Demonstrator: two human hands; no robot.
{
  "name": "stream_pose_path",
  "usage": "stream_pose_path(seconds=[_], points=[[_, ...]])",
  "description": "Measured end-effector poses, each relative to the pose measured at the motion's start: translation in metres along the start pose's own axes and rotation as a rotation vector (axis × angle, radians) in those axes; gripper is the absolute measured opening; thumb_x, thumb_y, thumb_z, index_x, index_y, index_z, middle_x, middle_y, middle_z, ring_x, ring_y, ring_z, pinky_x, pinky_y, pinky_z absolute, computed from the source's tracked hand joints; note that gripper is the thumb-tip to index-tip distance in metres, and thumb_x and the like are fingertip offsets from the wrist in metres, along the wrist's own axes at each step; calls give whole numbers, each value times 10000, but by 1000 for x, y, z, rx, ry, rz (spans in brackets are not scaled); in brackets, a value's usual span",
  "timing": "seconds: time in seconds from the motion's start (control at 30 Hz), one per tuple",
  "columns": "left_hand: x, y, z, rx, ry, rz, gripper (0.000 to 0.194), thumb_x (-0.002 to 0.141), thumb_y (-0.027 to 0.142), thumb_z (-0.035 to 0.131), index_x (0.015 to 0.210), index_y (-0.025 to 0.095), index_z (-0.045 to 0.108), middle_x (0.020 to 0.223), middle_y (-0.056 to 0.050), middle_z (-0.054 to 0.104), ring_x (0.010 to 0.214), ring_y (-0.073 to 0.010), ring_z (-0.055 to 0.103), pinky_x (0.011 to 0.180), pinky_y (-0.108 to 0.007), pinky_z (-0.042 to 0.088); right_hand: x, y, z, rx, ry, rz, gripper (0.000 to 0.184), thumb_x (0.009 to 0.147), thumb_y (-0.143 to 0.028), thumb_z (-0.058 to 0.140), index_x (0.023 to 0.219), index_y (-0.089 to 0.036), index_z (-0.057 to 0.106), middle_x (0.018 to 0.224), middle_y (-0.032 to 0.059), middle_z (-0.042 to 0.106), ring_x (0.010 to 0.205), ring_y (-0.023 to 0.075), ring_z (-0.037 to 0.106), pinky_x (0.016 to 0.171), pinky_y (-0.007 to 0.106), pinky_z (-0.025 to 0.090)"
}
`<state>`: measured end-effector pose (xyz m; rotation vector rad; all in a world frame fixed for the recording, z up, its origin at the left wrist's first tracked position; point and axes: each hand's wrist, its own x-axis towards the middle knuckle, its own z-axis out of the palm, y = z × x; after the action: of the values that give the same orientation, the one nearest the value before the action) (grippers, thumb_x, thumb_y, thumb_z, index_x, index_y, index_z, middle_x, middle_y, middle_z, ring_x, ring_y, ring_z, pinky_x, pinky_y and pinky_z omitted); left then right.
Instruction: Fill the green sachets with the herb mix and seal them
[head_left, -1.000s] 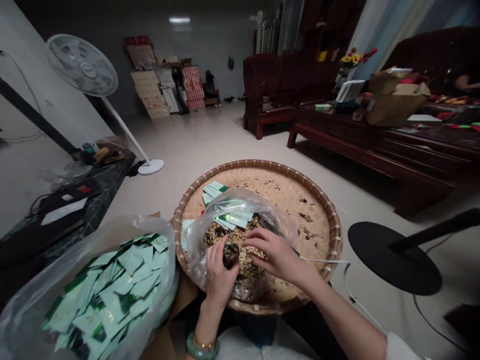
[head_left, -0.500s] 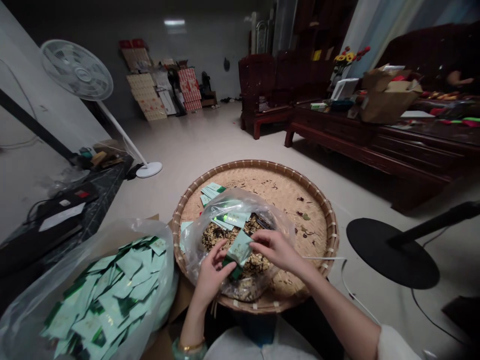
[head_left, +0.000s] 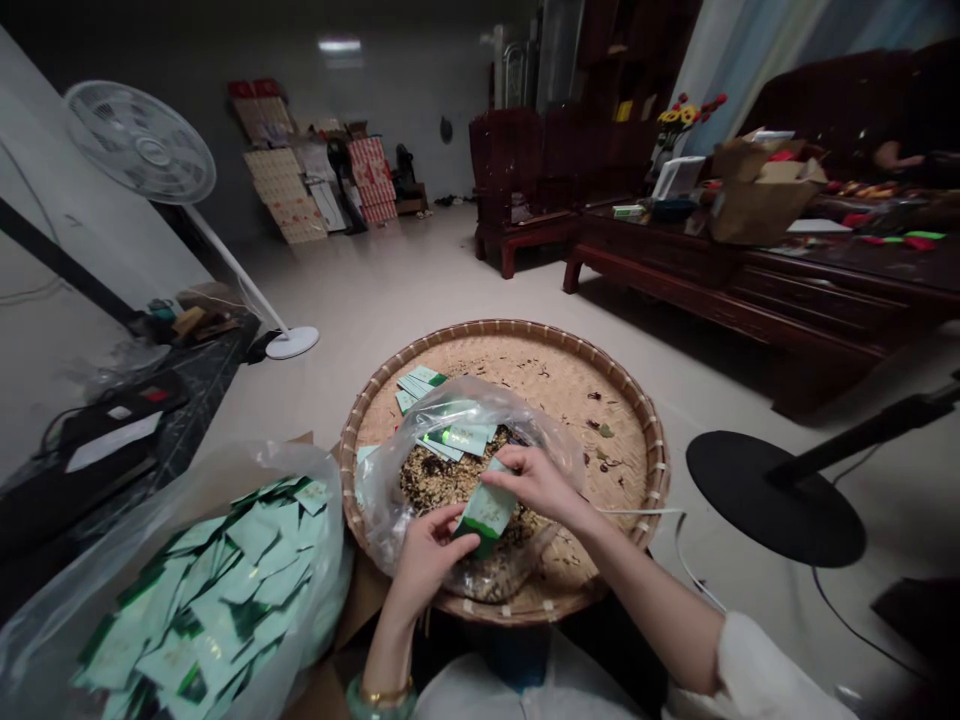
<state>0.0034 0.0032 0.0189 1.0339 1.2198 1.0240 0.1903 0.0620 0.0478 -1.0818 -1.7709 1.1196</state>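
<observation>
Our grip is closed on one pale green packet (head_left: 491, 508) from both sides: the left hand (head_left: 426, 555) pinches its darker green lower end between thumb and fingers, and the right hand (head_left: 536, 485) holds its upper edge. We have the packet tilted above a clear plastic bag (head_left: 517, 400), which sits open on a round woven tray (head_left: 658, 440) in front of us. Inside the bag we see a loose mix (head_left: 439, 478) of tan grains and dark bits, with several flat packets (head_left: 465, 438) lying on it toward the far side. Behind the bag, more packets (head_left: 420, 382) lie fanned on the tray, and dark scraps (head_left: 602, 460) are scattered over its right part. To our left, near the tray, a large translucent bag (head_left: 45, 610) holds a heap of green packets (head_left: 217, 590). On our left wrist we wear a green bangle (head_left: 379, 700) beside a gold-coloured band. Farther off stand a white fan (head_left: 150, 150) on the left and, on the right, a dark wooden surface (head_left: 675, 260) bearing an open cardboard box (head_left: 757, 210). Nearer on the right, a round black base (head_left: 765, 505) rests on the floor.
</observation>
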Motion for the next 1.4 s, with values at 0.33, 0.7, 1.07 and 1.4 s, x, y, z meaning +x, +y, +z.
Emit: stream_pose_path(seconds=[0.33, 0.7, 1.07, 1.4], points=[[2, -15, 5, -106, 55, -25, 369, 516, 198, 809, 874, 141, 741, 807, -65, 758, 705, -185, 671, 671, -265, 515, -1, 6, 2, 271, 166, 143, 324, 691, -426, 691, 897, -176, 668, 782, 26, 616, 665, 142, 547, 545, 242, 439], [3, -2, 16, -169, 196, 7, 365, 591, 355, 781, 874, 131, 730, 814, -73, 752, 748, -202, 679, 693, -271, 520, -16, 16, 19, 224, 58, 182, 338, 675, -432, 684, 544, -153, 546, 504, -43, 472, 503, 84, 405, 490, 213, 322], [3, -9, 21, -314, 198, -19, 319, 580, 346, 806, 801, 132, 720, 628, -11, 706, 532, -112, 607, 523, -186, 467, -16, 24, 34, 229, 74, 219, 353, 670, -465, 671, 542, -154, 566, 497, -41, 463, 488, 86, 387, 469, 209, 293], [8, -7, 17, -270, 146, -93, 359, 550, 361, 819, 787, 102, 740, 605, -30, 709, 522, -126, 604, 520, -204, 463, -15, 21, 39, 206, 94, 238, 311, 652, -378, 689, 501, -153, 538, 469, -53, 446, 475, 73, 364, 465, 206, 287]])
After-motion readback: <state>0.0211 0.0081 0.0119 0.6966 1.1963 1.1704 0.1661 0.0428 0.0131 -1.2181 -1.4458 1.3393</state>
